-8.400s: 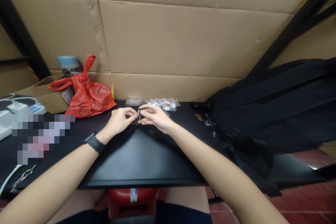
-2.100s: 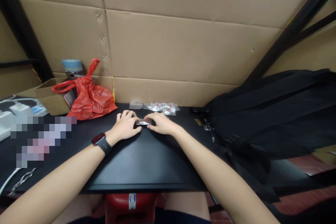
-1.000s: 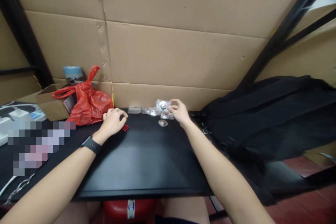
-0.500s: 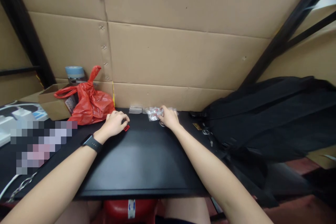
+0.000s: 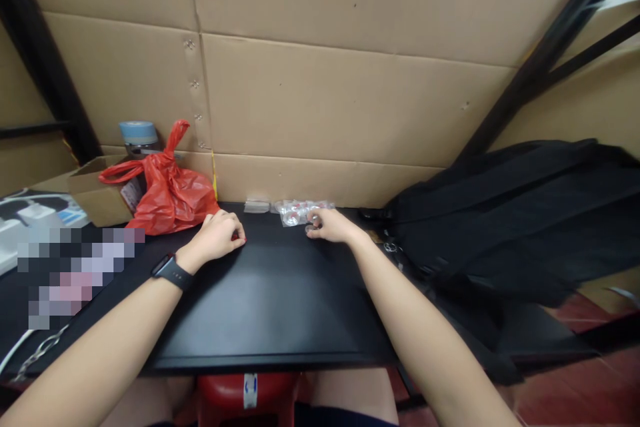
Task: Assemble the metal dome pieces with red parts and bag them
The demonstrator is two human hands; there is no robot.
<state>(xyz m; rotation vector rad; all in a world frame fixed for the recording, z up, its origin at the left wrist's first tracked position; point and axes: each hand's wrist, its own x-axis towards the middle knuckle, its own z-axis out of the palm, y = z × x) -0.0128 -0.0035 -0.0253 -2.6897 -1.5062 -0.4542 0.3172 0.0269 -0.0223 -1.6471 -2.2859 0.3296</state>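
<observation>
My left hand, with a black watch on the wrist, rests at the back left of the black table. Its fingers are closed round a small red object, mostly hidden by them. Near the back edge, my right hand has its thumb and fingers curved round a small clear round item. Just beyond the fingertips lie clear plastic packets with red bits inside. A stack of small clear pieces sits to their left, against the cardboard wall.
At the left are a red plastic bag, an open cardboard box, a blue-lidded jar and white plugs. A black backpack fills the right side, with keys beside it.
My left fingers have closed over the red object, which lay visible beside them. My right hand has drawn off the packets, slightly to the right, and now pinches the round item. The view has shifted a little.
</observation>
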